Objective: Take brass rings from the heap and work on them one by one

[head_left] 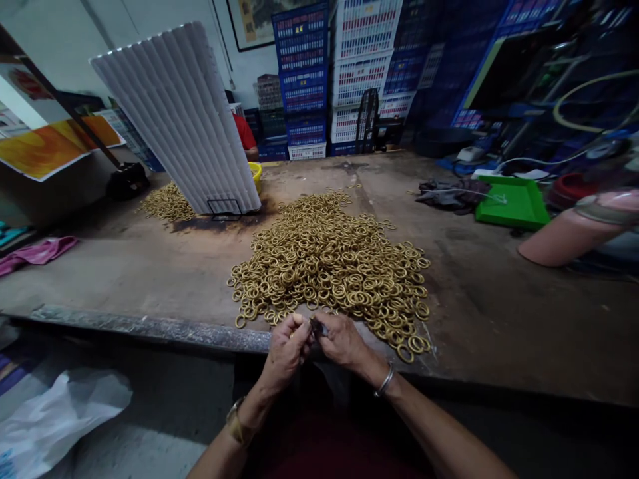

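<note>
A wide heap of brass-coloured rings (324,259) is spread over the wooden table (474,293), reaching almost to its front edge. Just in front of the heap, my left hand (285,344) and my right hand (344,340) meet at the fingertips. Both are closed in a pinch. Between them a small dark object (318,327) shows, mostly covered by the fingers of my right hand; its kind is not clear. What the left fingertips grip is hidden. A few rings lie right beside each hand.
A tall ribbed white panel (184,120) stands upright behind the heap, with a second ring pile (167,203) beside it. On the right are a green tray (514,201), dark gloves or cloth (449,194) and a pink bottle (574,229). A person's red sleeve (243,133) shows behind the panel.
</note>
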Tool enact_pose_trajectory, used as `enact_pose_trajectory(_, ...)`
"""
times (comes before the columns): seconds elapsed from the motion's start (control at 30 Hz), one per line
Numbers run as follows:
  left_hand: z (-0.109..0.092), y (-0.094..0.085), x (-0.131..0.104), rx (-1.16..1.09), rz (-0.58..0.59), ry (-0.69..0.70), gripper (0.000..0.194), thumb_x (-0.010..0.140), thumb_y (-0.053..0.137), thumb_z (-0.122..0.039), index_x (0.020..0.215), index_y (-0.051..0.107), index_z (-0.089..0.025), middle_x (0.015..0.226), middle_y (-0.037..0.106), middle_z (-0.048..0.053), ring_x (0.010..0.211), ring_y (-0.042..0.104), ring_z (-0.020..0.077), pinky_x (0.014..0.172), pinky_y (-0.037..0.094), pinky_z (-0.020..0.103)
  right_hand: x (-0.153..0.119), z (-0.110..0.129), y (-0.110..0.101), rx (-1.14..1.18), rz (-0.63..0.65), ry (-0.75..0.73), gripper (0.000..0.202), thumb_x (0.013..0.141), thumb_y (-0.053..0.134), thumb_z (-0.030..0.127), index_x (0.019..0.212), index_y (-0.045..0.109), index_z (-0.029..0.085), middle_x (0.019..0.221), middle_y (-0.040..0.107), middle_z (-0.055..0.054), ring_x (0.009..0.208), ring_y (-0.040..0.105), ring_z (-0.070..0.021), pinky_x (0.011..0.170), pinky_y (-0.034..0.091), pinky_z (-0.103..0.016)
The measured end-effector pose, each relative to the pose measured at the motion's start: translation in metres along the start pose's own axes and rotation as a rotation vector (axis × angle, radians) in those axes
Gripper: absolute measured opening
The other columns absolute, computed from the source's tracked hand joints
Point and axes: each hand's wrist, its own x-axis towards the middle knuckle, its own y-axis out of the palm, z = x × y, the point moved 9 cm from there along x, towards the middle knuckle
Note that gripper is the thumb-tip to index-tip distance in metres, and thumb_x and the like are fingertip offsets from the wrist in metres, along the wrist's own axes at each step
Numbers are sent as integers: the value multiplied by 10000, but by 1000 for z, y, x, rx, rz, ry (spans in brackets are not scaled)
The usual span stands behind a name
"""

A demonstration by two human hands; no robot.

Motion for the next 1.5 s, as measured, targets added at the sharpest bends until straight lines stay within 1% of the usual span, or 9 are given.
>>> enact_pose_trajectory(0.17,-10,-2,-5,86,1,88,308,736,557,-441,654,457,-161,539,464,-43,441,382,48,431,303,166,-1,-3,8,-110,84,11,110,756,437,186,733,544,186,635,582,-4,569,489,-112,536,276,-206)
enact_pose_trajectory(0.27,-6,-2,-13,88,41,39,294,752,547,-429,666,470,-158,539,470,-41,427,377,42,408,290,157,-1,-16,8,-215,118,116,143,739,447,181,809,571,194,685,613,-14,607,521,-123,551,282,-212)
enact_pose_trajectory(0.43,10,4,-32,-227,139,-114,239,759,560,-384,724,461,-169,591,505,-34,394,370,36,345,242,144,3,-33,14,-331,93,237,233,748,425,167,934,563,194,788,644,-37,722,573,-149,605,309,-222)
enact_pose_trajectory(0.57,20,-11,-37,-421,52,-127,231,761,567,-352,723,473,-144,783,575,40,485,438,50,369,285,152,13,-30,26,-343,72,236,212,788,419,215,961,539,188,835,645,-47,773,585,-155,640,322,-221)
enact_pose_trajectory(0.73,29,-37,-44,-527,-77,-135,188,764,562,-326,778,509,-146,747,573,33,498,464,66,380,299,162,28,-15,43,-375,123,187,178,813,430,258,961,513,201,866,645,-50,811,590,-166,649,324,-230)
enact_pose_trajectory(0.87,35,-41,-47,-680,-75,-169,200,750,570,-294,890,550,-153,701,545,14,509,470,74,384,310,163,36,-13,48,-447,151,248,203,841,408,338,957,497,197,867,648,-78,795,598,-193,630,322,-254)
enact_pose_trajectory(1.03,48,-43,-43,-858,-96,-215,194,715,616,-303,703,558,-119,701,541,30,562,493,80,390,306,146,39,-8,50,-447,148,211,169,828,413,295,943,509,216,873,650,-61,779,596,-198,605,307,-261)
enact_pose_trajectory(1.33,49,-61,-29,-695,-160,-191,209,675,664,-268,700,518,-121,665,507,-1,540,481,64,373,270,125,36,-1,48,-331,96,113,187,793,434,199,968,498,211,943,611,-28,851,559,-159,653,314,-236)
enact_pose_trajectory(1.5,50,-70,-29,-572,-212,-147,267,682,650,-343,730,492,-133,613,467,-37,457,422,34,365,252,126,35,5,55,-383,170,127,175,841,405,291,951,513,208,945,586,-46,846,540,-165,665,317,-249)
